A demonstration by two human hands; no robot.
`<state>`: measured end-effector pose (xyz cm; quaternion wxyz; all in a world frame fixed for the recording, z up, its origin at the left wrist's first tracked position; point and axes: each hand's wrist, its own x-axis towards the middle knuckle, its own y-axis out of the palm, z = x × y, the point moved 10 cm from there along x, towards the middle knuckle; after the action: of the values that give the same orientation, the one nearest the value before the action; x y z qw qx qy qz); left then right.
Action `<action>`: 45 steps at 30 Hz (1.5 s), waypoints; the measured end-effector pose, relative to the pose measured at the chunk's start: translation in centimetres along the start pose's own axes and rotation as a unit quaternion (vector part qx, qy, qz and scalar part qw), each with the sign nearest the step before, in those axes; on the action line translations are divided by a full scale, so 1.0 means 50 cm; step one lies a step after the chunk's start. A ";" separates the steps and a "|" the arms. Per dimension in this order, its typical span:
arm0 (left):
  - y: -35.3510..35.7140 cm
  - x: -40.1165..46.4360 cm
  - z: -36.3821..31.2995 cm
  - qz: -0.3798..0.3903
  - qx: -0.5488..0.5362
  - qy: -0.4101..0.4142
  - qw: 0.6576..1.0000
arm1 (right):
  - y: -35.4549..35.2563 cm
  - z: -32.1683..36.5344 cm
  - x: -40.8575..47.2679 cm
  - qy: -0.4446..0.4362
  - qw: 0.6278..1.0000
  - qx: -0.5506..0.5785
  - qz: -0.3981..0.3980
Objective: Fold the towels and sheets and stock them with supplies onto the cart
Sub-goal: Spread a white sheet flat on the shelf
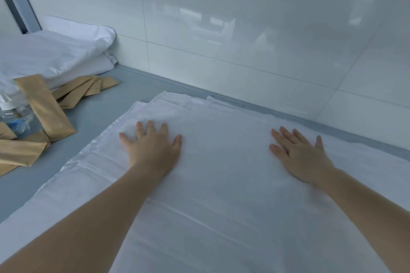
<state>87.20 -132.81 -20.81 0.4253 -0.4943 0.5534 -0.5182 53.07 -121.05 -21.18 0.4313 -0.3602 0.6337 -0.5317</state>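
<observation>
Both forearms run up from the bottom edge of the frame onto a white sheet (221, 195) spread across a grey table (93, 117). Left hand (153, 146) lies flat at centre-left, fingers straight and spread, palm down on the cloth, gripping nothing. Right hand (299, 157) lies flat at centre-right, fingers likewise extended and slightly fanned, pressing the fabric, holding nothing.

Sheet fills the lower and middle frame. Stepped layered edges show along its far and left borders, so it looks already folded at least once. Creases run across the near part. Judgement: the hands are smoothing a fold flat, with further folds probably needed before it is compact.

Upper left: a stack of folded white linens (55, 55) sits against the tiled wall (244, 29). Looks like finished folding, though whether towels or sheets cannot be told.

Left edge, below that stack: several tan paper sachets (44, 106) scattered loose on the table, some overlapping, one leaning on the linen stack. Beside them, clear plastic water bottles (13, 115) with a blue label, partly cut off by the frame edge.

No cart in view. Judgement on progress: some linen folded, one sheet mid-fold, supplies unsorted, nothing visibly stocked. Most of the stocking remains.
</observation>
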 end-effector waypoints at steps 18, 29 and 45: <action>0.081 -0.313 -0.546 0.037 -0.021 0.310 0.950 | 0.020 -0.310 -0.040 0.121 0.991 0.027 -0.056; 0.087 -0.279 -0.566 0.040 -0.019 0.290 0.956 | 0.059 -0.361 -0.131 0.080 0.993 0.074 -0.042; 0.055 -0.285 -0.562 -0.002 -0.048 0.294 0.955 | 0.100 -0.478 -0.297 0.223 0.971 0.088 -0.007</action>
<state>61.43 -114.52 -21.31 0.2191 -0.3409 0.6772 -0.6142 36.34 -97.92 -22.19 0.3053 -0.1980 0.6618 -0.6554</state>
